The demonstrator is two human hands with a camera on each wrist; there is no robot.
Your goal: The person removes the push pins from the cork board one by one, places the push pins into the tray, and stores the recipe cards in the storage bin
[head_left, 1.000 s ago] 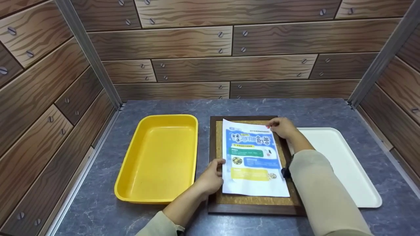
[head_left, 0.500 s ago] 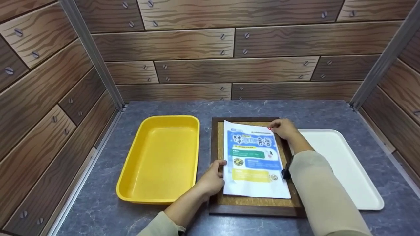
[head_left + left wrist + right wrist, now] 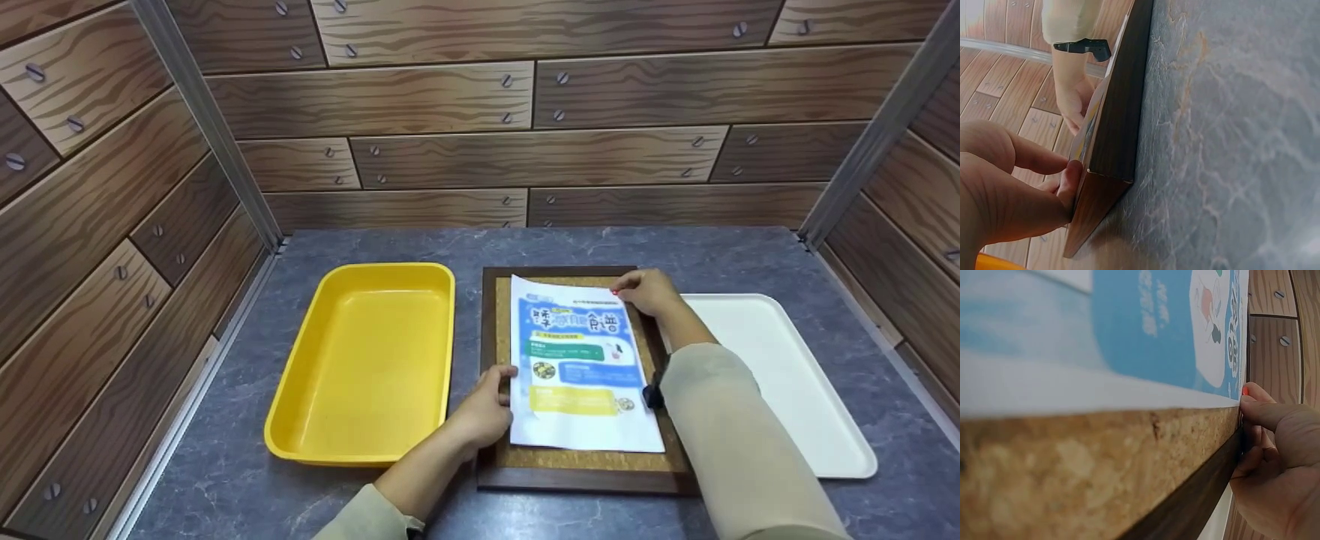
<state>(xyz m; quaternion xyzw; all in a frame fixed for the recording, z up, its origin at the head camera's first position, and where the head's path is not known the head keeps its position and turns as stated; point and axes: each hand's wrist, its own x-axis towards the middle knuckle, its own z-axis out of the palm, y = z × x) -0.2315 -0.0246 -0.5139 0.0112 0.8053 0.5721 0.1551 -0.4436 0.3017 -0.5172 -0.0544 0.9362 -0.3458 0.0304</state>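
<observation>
A printed paper poster (image 3: 581, 367) lies over a dark-framed corkboard (image 3: 585, 460), slightly skewed, its top left corner lifted a little. My left hand (image 3: 484, 409) pinches the poster's left edge between thumb and fingers; the left wrist view shows this hand (image 3: 1013, 185) beside the board's dark frame (image 3: 1114, 124). At the poster's top right corner, my right hand (image 3: 649, 292) holds a small red push pin (image 3: 615, 292) between thumb and finger. In the right wrist view the red pin (image 3: 1245, 391) shows just above the thumb, right at the poster corner.
A deep yellow tray (image 3: 360, 375) stands left of the board. To the right lies a shallow white tray (image 3: 780, 375), partly covered by my right forearm. Wood-patterned panels (image 3: 450, 97) wall in the grey marbled table (image 3: 360, 244) at the back and sides.
The head view shifts very slightly. Both hands, the poster and the pin keep nearly the same places.
</observation>
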